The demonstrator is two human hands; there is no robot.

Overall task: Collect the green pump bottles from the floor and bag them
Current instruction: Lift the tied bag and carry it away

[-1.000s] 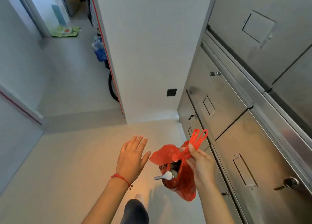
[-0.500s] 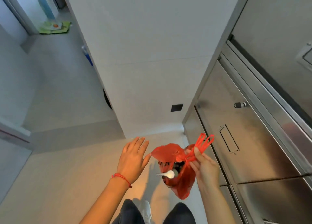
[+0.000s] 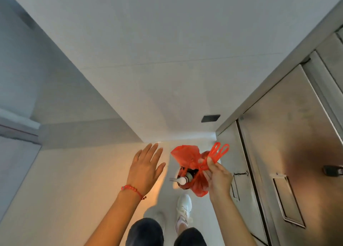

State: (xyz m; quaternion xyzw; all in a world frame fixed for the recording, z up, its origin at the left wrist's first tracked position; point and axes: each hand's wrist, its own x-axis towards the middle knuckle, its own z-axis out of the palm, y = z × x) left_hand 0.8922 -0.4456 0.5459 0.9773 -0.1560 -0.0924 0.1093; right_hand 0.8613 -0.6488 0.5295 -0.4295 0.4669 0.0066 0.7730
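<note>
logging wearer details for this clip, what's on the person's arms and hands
Both forearms are bare, with no sleeves in view. The left hand has a red beaded string bracelet at the wrist. The right hand wears nothing visible: no gloves, rings or watch.

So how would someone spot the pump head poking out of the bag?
Find the steel cabinet doors on the right. Just left of them, the right hand pinches a red plastic bag. The white pump head juts from its mouth, the only pale thing against red.
</note>
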